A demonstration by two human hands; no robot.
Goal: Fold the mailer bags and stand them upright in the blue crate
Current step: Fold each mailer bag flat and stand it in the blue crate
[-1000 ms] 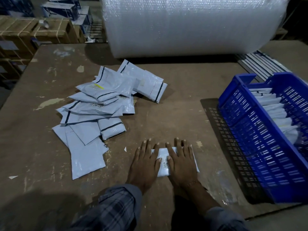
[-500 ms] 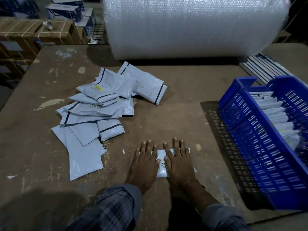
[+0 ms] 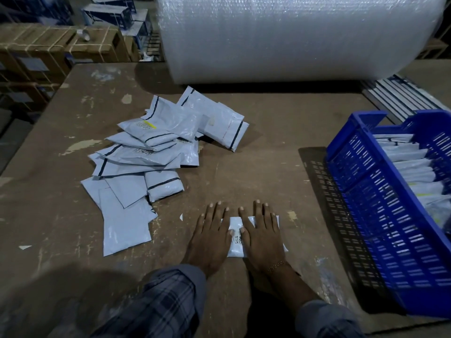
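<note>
A folded white mailer bag (image 3: 236, 234) lies flat on the brown table near its front edge. My left hand (image 3: 211, 236) and my right hand (image 3: 262, 236) press on it side by side with straight fingers, covering most of it. A loose pile of grey-white mailer bags (image 3: 148, 152) lies to the upper left. At the right stands the blue crate (image 3: 380, 215), with several folded bags (image 3: 415, 167) upright inside it.
A big roll of bubble wrap (image 3: 292, 37) lies across the table's far edge. Strapped cardboard boxes (image 3: 56, 47) stand beyond the table at the left. A stack of flat grey strips (image 3: 395, 93) lies behind the crate. Bare tabletop (image 3: 268, 154) separates pile and crate.
Both hands stay flat on the folded bag, the right having shifted slightly rightward so more of the bag shows between them. The view has drifted a little.
</note>
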